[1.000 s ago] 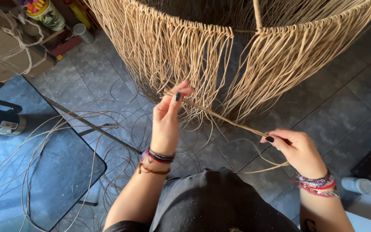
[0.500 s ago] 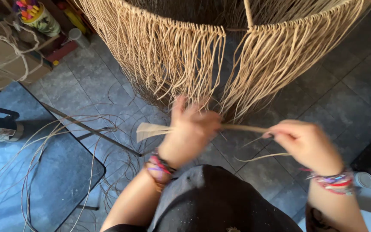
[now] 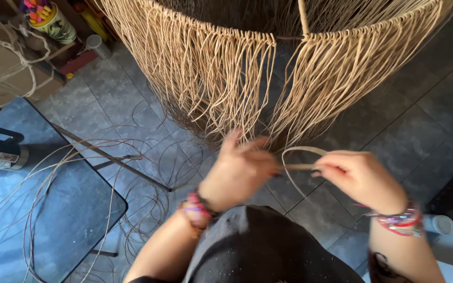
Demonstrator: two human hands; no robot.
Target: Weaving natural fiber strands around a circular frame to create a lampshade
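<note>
Two hands on one strand in the head view: I see the left hand point(image 3: 239, 170) and right hand point(image 3: 360, 175) both pinched shut on the pale rattan strand point(image 3: 300, 166), which runs roughly horizontal between them and loops up just above the right fingertips. The woven fringe frame point(image 3: 268, 63) hangs directly ahead and above, left hand slightly nearer; loose canes point(image 3: 79, 173) lie left on the tiled floor point(image 3: 420, 131).

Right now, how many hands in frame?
2. Left hand and right hand, both below the hanging fringe, pinching one looped cane strand between them. No other person's hands visible.
</note>
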